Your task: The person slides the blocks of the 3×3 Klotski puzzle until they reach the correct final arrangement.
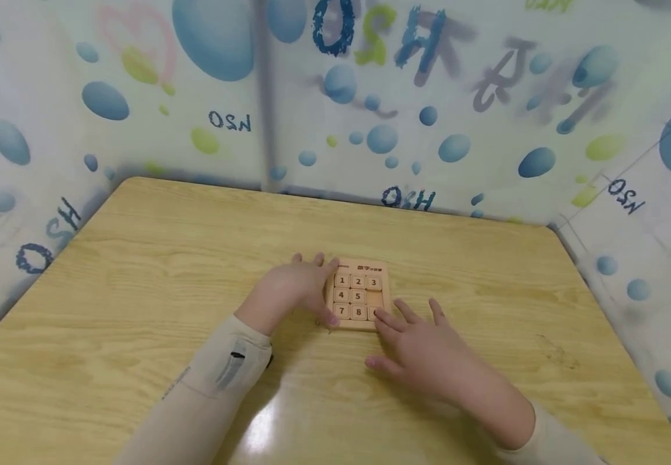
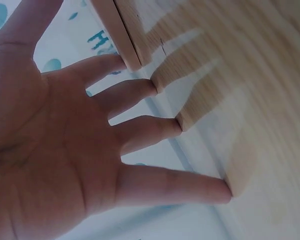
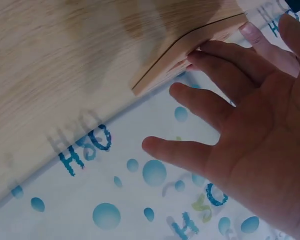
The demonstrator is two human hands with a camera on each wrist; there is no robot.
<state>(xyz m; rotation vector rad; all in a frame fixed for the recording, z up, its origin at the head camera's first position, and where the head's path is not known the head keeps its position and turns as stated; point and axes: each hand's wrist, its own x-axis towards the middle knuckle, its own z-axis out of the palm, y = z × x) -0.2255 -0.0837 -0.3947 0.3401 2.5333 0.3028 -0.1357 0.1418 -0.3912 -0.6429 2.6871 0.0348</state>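
Note:
A wooden number slide puzzle lies flat on the table. Its tiles read 1, 2, 3 on top, 4 and 5 with a gap at the right in the middle row, then 7, 8 and a partly covered tile at bottom right. My left hand rests along the puzzle's left side, thumb and index finger against that edge; in the left wrist view its other fingers stretch out with tips on the table. From the lower right, my right hand touches the bottom right tile with fingertips, its remaining fingers spread and extended.
The light wood table extends around the puzzle on all sides. Walls with printed bubbles and letters stand along its back and sides. Long pale sleeves cover the forearms.

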